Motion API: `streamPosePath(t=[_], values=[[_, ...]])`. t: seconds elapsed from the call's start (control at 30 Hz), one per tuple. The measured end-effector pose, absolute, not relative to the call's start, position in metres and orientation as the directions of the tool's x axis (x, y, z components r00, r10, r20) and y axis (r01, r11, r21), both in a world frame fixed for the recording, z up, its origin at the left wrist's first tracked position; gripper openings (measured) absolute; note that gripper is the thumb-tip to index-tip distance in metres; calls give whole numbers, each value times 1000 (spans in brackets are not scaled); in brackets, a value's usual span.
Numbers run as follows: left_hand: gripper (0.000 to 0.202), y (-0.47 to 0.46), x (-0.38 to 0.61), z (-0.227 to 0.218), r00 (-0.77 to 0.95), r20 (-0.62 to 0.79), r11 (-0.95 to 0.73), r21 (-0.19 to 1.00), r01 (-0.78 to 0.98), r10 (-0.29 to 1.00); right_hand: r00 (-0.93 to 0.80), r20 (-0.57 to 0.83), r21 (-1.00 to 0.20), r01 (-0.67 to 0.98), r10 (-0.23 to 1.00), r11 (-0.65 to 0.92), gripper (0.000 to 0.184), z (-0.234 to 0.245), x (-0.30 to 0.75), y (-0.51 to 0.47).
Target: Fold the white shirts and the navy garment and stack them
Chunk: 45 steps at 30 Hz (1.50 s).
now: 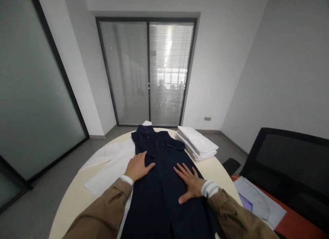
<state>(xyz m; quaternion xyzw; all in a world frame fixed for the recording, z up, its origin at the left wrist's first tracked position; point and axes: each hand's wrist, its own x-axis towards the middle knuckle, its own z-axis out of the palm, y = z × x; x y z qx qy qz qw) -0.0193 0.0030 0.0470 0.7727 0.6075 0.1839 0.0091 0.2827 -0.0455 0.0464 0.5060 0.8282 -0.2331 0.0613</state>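
A dark navy garment [151,198] with a collar and a front placket lies spread along the table, its collar end pointing away from me. My left hand [138,166] rests on its left edge, fingers stretched out and thumb apart. On the garment's right half lies my right hand [189,182], palm down with the fingers spread. Neither hand grips the cloth. Partly under the navy garment, a white garment [113,163] shows on the left, with one sleeve reaching toward the table's edge. The near end of the navy cloth runs out of view.
A stack of folded white cloths [197,143] sits at the right far side of the round cream table [69,198]. To the right stands a black mesh chair [290,163]; papers [259,198] and a purple phone-like object [246,202] lie on an orange-red surface. A glazed partition with blinds [146,74] is behind.
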Motion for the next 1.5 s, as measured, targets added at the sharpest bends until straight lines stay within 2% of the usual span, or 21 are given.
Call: streamPosePath(t=[0.07, 0.17, 0.33, 0.4, 0.47, 0.53, 0.6, 0.67, 0.8, 0.93, 1.03, 1.17, 1.33, 1.43, 1.5], values=[[66, -2, -11, 39, 177, 269, -240, 222, 945, 947, -494, -344, -324, 860, 798, 393, 135, 46, 282, -55], [43, -5, -10, 29, 158, 283, -218, 194, 956, 946, -516, -356, -336, 848, 779, 409, 140, 48, 282, -69], [18, -5, -15, 28, 299, 271, -342, 128, 931, 915, -546, -426, -332, 836, 721, 437, 144, 67, 281, -82], [18, -6, -15, 29, 352, 268, -389, 99, 916, 897, -537, -462, -311, 843, 705, 438, 138, 83, 278, -80], [17, -8, -16, 29, 359, 272, -394, 89, 915, 893, -539, -469, -284, 842, 700, 459, 124, 98, 271, -71], [19, -9, -16, 29, 337, 292, -382, 113, 917, 895, -553, -429, -250, 833, 714, 494, 104, 109, 261, -58], [30, -9, -16, 28, 305, 330, -372, 162, 914, 893, -533, -368, -213, 846, 762, 489, 85, 113, 248, -42], [35, -8, -17, 25, 267, 376, -362, 210, 908, 887, -496, -322, -165, 868, 807, 468, 73, 113, 232, -26], [36, 0, -19, 14, 237, 374, -340, 241, 909, 897, -460, -195, -94, 888, 866, 450, 61, 104, 197, -2], [40, 8, -20, 6, 202, 374, -328, 312, 892, 905, -409, -15, -176, 900, 913, 400, 65, 79, 169, 7], [39, 12, -21, 9, 103, 478, -327, 413, 850, 872, -344, 118, -264, 893, 931, 364, 69, 50, 161, 7], [36, 17, -29, 22, -206, 589, -274, 620, 735, 782, -330, 206, -339, 859, 921, 383, 67, 23, 165, 7], [38, 31, -71, 31, -589, 444, -82, 839, 538, 675, -392, 174, -363, 827, 903, 429, 64, 21, 173, 6], [36, 39, -102, 28, -677, 268, 41, 914, 404, 685, -426, 140, -374, 814, 894, 446, 66, 25, 176, 4], [38, 42, -117, 24, -690, 226, 85, 919, 385, 687, -441, 122, -384, 805, 889, 452, 65, 26, 178, 3]])
